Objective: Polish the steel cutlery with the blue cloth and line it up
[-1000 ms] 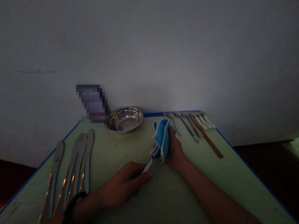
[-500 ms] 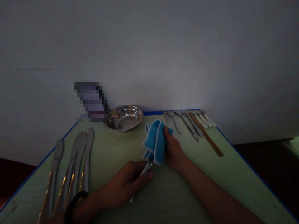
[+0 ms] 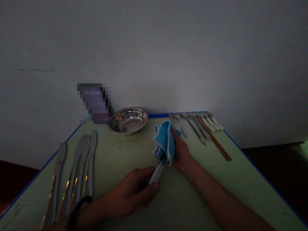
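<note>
Covering the far end of a metal utensil (image 3: 156, 173), a blue cloth (image 3: 166, 139) with pale edging is being grasped by the right hand (image 3: 181, 149), whose thumb is being pressed against the folds. The bare near part of the utensil is being pinched between the thumb and fingers of the left hand (image 3: 138, 189); its kind cannot be told, since its far end is being hidden by the cloth. The 2 things are being held over the middle of a pale green table (image 3: 216, 199), with the utensil slanting back toward the left hand.

At the left, 4 knives (image 3: 90, 166) are lying with their blades pointing toward the wall (image 3: 154, 64). Some handles are being partly covered by the left forearm (image 3: 101, 207), on which a black band (image 3: 75, 210) is being worn. Near the wall, a shiny metal bowl (image 3: 128, 120) is standing beside a pixelated object (image 3: 96, 102). At the far right, metal cutlery (image 3: 196, 130) is lying near brown chopsticks (image 3: 214, 138), and to their right white-handled pieces (image 3: 215, 123) are lying side by side.
</note>
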{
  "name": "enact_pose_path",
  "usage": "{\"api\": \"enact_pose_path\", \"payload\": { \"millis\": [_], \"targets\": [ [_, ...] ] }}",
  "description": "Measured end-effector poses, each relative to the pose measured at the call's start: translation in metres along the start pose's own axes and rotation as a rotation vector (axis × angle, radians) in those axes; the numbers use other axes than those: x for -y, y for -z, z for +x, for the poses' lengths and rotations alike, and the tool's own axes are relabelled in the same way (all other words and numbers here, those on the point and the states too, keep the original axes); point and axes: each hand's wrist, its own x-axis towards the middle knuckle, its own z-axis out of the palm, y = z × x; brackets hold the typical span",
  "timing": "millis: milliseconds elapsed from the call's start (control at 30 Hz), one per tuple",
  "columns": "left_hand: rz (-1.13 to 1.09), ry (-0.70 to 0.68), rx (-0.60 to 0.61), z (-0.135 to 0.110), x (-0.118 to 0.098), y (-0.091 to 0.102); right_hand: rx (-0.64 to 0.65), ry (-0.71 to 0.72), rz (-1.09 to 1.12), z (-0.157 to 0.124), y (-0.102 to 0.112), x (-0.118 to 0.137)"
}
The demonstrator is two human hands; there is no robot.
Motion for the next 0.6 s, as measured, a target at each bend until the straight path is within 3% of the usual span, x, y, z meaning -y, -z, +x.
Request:
{"api": "enact_pose_path", "payload": {
  "millis": [200,433,600],
  "targets": [
    [0.076,-0.014,-0.114,0.008,0.004,-0.002,0.067,-0.021,-0.083,-0.008,-0.002,-0.006],
    [0.069,-0.054,-0.049,-0.006,0.002,0.004,-0.146,-0.150,0.222,-0.003,-0.007,0.003],
    [-0.051,-0.010,-0.123,-0.011,0.010,0.001,-0.158,-0.165,0.316,0.000,-0.007,0.009]
  ]
}}
